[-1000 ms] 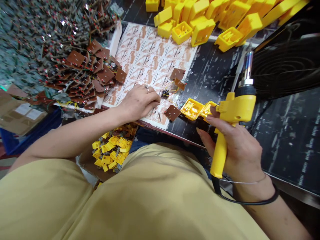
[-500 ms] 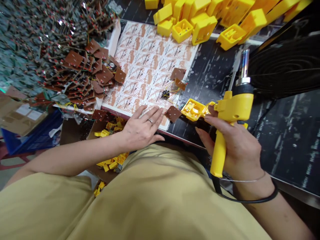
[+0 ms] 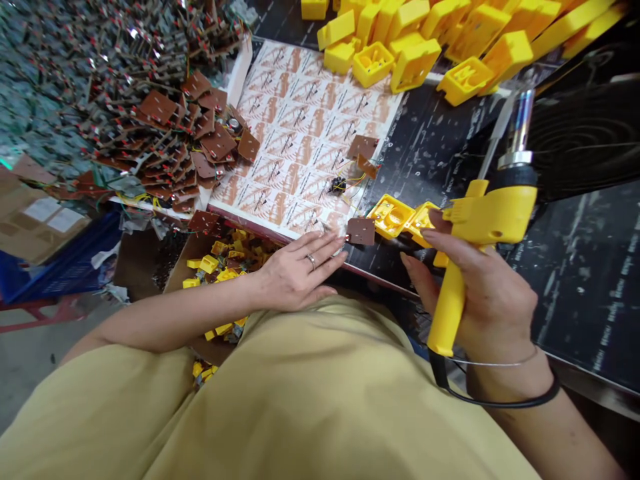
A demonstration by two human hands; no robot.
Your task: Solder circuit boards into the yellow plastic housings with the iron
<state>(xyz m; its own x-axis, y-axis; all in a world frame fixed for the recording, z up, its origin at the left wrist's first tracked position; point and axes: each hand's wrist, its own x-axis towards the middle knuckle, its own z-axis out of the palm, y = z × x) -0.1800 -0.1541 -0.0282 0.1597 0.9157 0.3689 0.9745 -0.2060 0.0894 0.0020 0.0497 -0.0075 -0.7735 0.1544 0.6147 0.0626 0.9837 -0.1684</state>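
Observation:
My left hand (image 3: 300,270) lies palm down, fingers stretched out, on the front edge of a printed sheet (image 3: 280,160). Its fingertips reach a small brown circuit board (image 3: 361,231). In my right hand (image 3: 493,300) is a yellow pistol-shaped soldering gun (image 3: 447,310), its metal barrel pointing away from me and a black cable leaving the grip. Just left of the gun, an open yellow plastic casing (image 3: 393,217) rests on the black table, with a second yellow piece (image 3: 423,223) against it. Thin wires run near a small black round part (image 3: 338,185) on the sheet.
A large heap of wired circuit boards (image 3: 165,133) covers the left side. Several yellow casings (image 3: 415,63) are piled at the back. Below the table edge, a cardboard box holds small yellow parts (image 3: 225,267). A black coiled object (image 3: 585,140) sits at right.
The brown circuit board has turned and shifted slightly right, with my left hand following beside it. My right hand has carried the soldering gun a little to the right. The view has shifted slightly.

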